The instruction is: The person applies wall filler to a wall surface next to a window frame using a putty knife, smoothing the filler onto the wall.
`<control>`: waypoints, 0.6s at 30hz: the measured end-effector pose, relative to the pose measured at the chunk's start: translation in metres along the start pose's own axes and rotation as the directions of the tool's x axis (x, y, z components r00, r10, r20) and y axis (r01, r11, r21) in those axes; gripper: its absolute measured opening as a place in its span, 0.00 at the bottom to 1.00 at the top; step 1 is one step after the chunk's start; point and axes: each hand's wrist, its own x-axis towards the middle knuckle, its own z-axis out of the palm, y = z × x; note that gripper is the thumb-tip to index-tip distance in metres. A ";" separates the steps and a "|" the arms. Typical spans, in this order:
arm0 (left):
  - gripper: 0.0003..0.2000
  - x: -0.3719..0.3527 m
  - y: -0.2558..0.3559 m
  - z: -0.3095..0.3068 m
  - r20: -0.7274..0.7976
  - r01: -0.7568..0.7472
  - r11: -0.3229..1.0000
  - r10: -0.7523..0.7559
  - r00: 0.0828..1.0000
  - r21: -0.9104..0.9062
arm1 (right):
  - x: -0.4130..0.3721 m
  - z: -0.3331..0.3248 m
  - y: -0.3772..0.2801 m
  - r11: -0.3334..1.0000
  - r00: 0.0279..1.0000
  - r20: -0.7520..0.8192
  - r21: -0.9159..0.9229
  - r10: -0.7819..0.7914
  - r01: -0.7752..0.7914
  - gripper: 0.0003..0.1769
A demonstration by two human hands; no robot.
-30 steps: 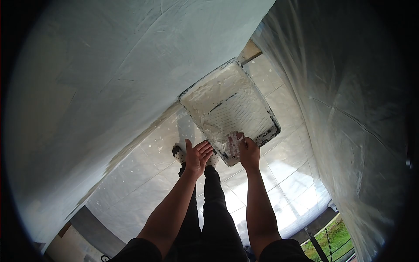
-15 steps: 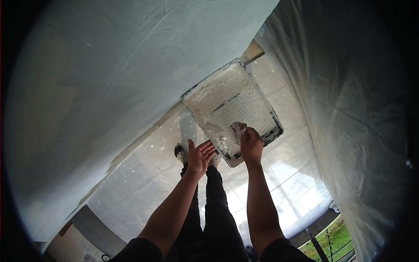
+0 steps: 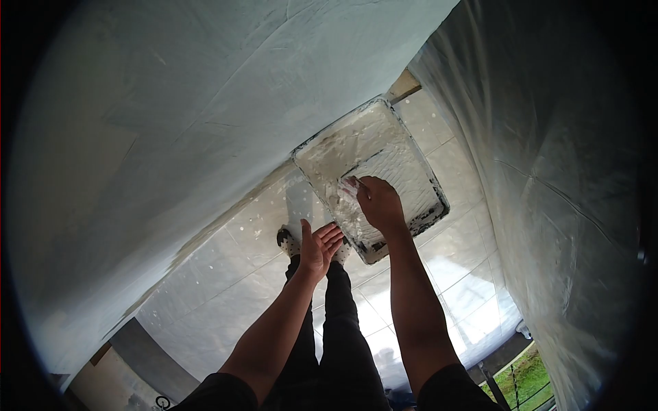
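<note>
From my station, I see matt, roughly smeared paste [image 3: 343, 142] just ahead of the right hand [image 3: 381, 203], coating a tray [image 3: 432, 218] whose ribbed bed looks like plastic. Right of that hand hangs shiny, creased plastic sheeting [image 3: 541, 198]; left, the wall [image 3: 171, 137] looks matt, mostly smooth.
</note>
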 end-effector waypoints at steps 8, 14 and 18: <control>0.52 0.000 -0.002 -0.001 0.021 -0.008 1.000 0.008 1.000 -0.002 | 0.014 -0.003 -0.004 0.999 0.959 0.283 0.038 -0.011 0.000 0.11; 0.52 0.001 -0.002 -0.001 0.012 -0.002 1.000 0.002 1.000 -0.017 | 0.005 -0.016 -0.010 0.998 0.997 0.073 0.041 0.039 -0.042 0.10; 0.52 0.000 -0.001 0.000 0.010 -0.001 1.000 0.001 1.000 -0.006 | 0.009 0.002 -0.021 0.996 0.997 -0.005 0.041 0.082 -0.081 0.09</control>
